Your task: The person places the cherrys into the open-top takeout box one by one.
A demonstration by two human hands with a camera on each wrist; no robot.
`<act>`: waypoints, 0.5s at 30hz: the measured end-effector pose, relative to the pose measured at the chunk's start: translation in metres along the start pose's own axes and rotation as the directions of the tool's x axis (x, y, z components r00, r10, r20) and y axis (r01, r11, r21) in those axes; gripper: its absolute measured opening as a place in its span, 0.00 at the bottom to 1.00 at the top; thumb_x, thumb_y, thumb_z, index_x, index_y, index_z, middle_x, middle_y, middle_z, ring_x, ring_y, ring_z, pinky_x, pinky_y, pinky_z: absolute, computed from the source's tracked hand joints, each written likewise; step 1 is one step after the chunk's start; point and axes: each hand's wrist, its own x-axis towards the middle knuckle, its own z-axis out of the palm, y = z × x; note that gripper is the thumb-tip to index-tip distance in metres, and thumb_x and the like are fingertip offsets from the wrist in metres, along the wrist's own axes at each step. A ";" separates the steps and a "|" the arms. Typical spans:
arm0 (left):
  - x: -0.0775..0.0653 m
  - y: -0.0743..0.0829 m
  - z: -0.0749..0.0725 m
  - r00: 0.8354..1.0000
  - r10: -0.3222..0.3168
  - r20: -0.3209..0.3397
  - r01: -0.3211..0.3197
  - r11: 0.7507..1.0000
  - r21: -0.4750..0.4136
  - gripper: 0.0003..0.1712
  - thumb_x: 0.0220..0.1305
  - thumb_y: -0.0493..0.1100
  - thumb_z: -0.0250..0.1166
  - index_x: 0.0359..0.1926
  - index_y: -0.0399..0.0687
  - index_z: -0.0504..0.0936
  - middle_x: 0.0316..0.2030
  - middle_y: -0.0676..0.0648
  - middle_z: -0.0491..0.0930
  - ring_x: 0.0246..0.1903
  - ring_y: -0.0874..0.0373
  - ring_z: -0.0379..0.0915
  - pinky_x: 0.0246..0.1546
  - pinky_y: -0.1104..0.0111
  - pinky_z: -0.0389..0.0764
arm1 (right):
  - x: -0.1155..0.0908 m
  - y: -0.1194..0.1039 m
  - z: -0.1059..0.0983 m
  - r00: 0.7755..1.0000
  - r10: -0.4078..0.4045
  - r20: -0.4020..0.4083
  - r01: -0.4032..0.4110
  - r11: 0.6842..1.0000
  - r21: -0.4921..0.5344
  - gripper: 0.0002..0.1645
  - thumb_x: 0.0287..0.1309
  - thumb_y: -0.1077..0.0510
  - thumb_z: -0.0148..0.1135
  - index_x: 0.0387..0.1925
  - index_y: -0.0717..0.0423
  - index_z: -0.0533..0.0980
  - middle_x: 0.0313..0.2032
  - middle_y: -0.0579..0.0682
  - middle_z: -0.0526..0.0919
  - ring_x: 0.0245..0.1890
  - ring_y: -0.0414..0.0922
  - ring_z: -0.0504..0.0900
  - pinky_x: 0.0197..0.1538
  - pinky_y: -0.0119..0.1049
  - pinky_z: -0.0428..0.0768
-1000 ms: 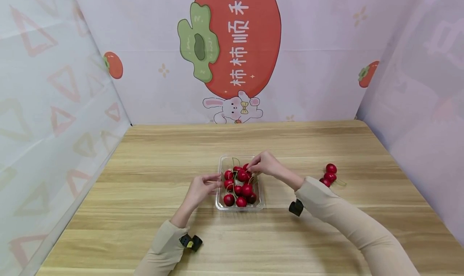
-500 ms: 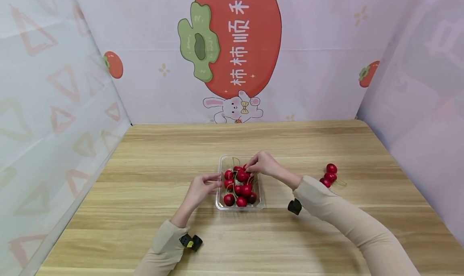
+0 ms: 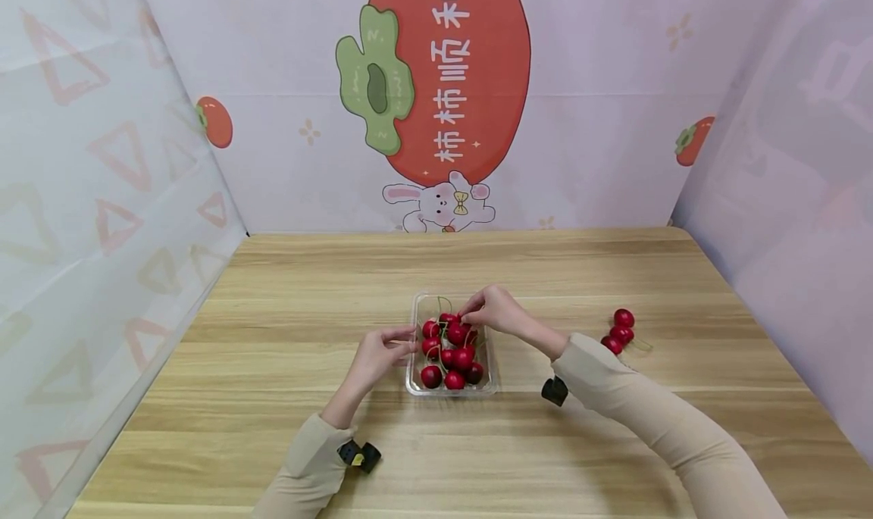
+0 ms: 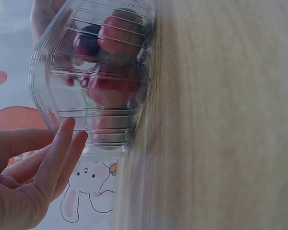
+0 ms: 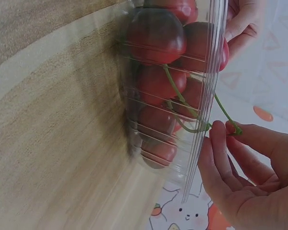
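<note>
In the head view, a clear plastic box (image 3: 453, 391) filled with red cherries (image 3: 464, 359) stands on the wooden table. My left hand (image 3: 375, 356) lies against its left side. The left wrist view shows fairly straight fingers (image 4: 62, 153) touching the outer wall near the rim. At the box's upper right, my right hand (image 3: 496, 309) reaches over the rim. Seen from the right wrist, thumb and index finger pinch the end of a green cherry stem (image 5: 224, 109) just above the rim. Which cherry it belongs to is partly hidden behind the box wall.
Several cherries (image 3: 621, 332) lie on the table (image 3: 307, 276) to the right, beyond the right forearm. A printed cloth backdrop (image 3: 586, 125) rises behind the table's far edge, with more cloth on both sides.
My right hand has shifted slightly left over the box, and the cherries near its fingertips have moved a little. The left hand and the box have stayed in place.
</note>
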 end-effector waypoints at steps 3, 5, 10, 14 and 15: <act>0.000 0.000 0.000 1.000 -0.003 0.004 0.003 1.000 -0.004 0.19 0.55 0.30 0.59 0.49 0.28 0.73 0.43 0.31 0.75 0.38 0.43 0.77 0.33 0.63 0.83 | -0.002 -0.001 -0.001 1.000 -0.017 -0.014 0.017 1.000 -0.008 0.08 0.50 0.66 0.59 0.31 0.67 0.80 0.28 0.56 0.83 0.27 0.51 0.81 0.27 0.32 0.81; 0.003 -0.005 0.000 1.000 -0.008 -0.002 0.008 1.000 -0.001 0.19 0.55 0.30 0.59 0.49 0.29 0.74 0.43 0.32 0.76 0.37 0.44 0.77 0.33 0.63 0.83 | -0.003 -0.001 -0.002 0.999 -0.033 -0.027 0.032 0.999 -0.023 0.08 0.50 0.65 0.59 0.32 0.67 0.80 0.27 0.56 0.83 0.27 0.51 0.81 0.25 0.30 0.80; 0.007 -0.012 0.001 1.000 -0.008 -0.018 0.008 1.000 0.002 0.18 0.54 0.29 0.59 0.48 0.31 0.75 0.42 0.35 0.77 0.36 0.47 0.78 0.31 0.65 0.84 | -0.005 -0.001 -0.005 0.997 -0.074 -0.037 0.072 0.996 -0.048 0.09 0.50 0.64 0.59 0.32 0.67 0.80 0.28 0.54 0.83 0.27 0.52 0.80 0.23 0.26 0.75; 0.006 -0.012 0.001 1.000 -0.005 -0.020 0.005 1.000 -0.003 0.18 0.54 0.29 0.59 0.48 0.30 0.75 0.41 0.34 0.77 0.36 0.47 0.78 0.31 0.64 0.84 | -0.007 0.001 -0.007 0.993 -0.113 -0.021 0.112 0.993 -0.037 0.09 0.51 0.64 0.59 0.33 0.67 0.80 0.30 0.55 0.83 0.28 0.53 0.80 0.24 0.26 0.75; 0.006 -0.011 0.001 1.000 -0.006 -0.020 0.006 1.000 -0.003 0.18 0.54 0.29 0.59 0.48 0.30 0.75 0.41 0.34 0.77 0.36 0.47 0.78 0.31 0.64 0.84 | -0.008 0.001 -0.008 0.992 -0.124 -0.017 0.123 0.992 -0.031 0.09 0.51 0.64 0.59 0.34 0.67 0.80 0.30 0.55 0.83 0.28 0.53 0.80 0.25 0.26 0.75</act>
